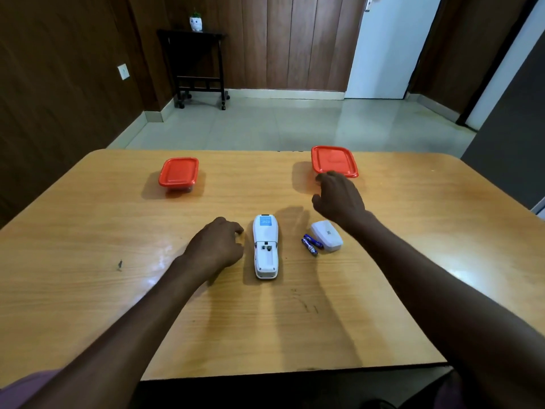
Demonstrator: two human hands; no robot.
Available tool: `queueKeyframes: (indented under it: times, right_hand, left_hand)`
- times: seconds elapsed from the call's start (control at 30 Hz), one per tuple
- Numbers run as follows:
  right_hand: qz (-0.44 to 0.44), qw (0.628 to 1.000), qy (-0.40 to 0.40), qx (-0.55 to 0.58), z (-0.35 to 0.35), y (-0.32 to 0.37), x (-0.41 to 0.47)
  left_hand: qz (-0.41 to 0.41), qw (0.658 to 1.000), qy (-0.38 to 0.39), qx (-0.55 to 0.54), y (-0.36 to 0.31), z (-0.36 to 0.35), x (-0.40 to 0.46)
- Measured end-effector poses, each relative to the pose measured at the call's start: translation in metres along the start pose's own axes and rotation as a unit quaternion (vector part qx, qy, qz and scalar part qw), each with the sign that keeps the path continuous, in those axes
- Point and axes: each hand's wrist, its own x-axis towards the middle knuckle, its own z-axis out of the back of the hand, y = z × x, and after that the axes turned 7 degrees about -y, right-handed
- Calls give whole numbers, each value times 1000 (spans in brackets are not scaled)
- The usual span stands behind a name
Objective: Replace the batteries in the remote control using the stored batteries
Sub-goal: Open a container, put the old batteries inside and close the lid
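Now the remote control [266, 246] lies face down at table [88, 290] centre, long axis pointing away from the person, battery bay open and empty. Cover [326, 235] and two old batteries [310, 244] sit just right of it. Left hand [216, 243] rests loosely curled beside the remote, holding nothing. Right hand [339, 199] reaches forward, fingers spread, empty, at the near edge of the right red-lidded container [334, 160]; contact unclear. Left container [179, 173] well apart. Likely next: open the right one, the nearer.
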Motion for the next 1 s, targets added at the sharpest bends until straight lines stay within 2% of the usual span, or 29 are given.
queueKeyframes:
  times: [0.17, 0.3, 0.43, 0.63, 0.73, 0.8, 0.83, 0.87, 0.9, 0.97, 1.0]
  right_hand:
    - [27, 986, 94, -133, -17, -15, 48]
    - [34, 982, 68, -176, -25, -15, 60]
    - [43, 983, 12, -177, -26, -13, 60]
    - [78, 985, -3, -157, -9, 2, 38]
    - [118, 987, -34, -108, 9, 21, 13]
    - [144, 986, -56, -62, 22, 36, -11]
    - [154, 985, -70, -33, 29, 43, -24]
    - [162, 983, -85, 6, 35, 50, -38]
    - [165, 980, -99, 51, 40, 57, -52]
    - [163, 969, -119, 140, 48, 69, -78]
    - [160, 963, -124, 177, 50, 74, -88]
  left_hand:
    - [-8, 1000, -4, 12, 2, 0, 3]
    - [-12, 1000, -10, 16, 3, -1, 4]
    - [-9, 1000, -14, 15, 2, -1, 5]
    - [0, 1000, -19, 4, -1, 1, 3]
    - [14, 999, -31, -14, -5, 2, -1]
    - [25, 996, -49, -70, -8, 5, -2]
    - [34, 988, -63, -133, -12, 7, -2]
    - [53, 968, -78, -233, -17, 10, -2]
    - [91, 924, -76, -363, -24, 13, -2]
    - [171, 783, -25, -597, -40, 19, -6]
    - [191, 720, 15, -667, -45, 20, -9]
